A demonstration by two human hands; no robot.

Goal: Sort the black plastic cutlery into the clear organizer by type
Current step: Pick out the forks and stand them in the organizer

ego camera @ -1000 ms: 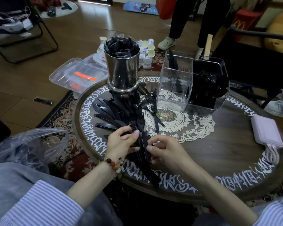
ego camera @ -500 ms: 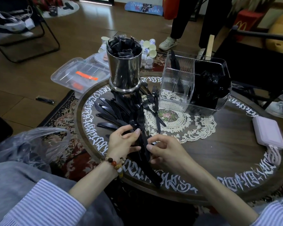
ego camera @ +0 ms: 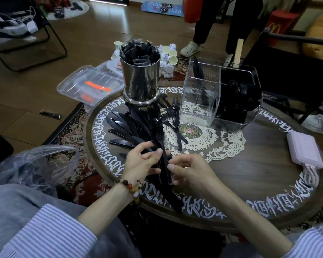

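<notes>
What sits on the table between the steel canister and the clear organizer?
Head view: loose black plastic forks lie on the round wooden table between the shiny steel canister and the clear ribbed plastic organizer, some over the lace doily.

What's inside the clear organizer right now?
The clear organizer has its right compartment packed with black cutlery, type unclear. A few black pieces stand back left. The front-left section looks empty.
</notes>
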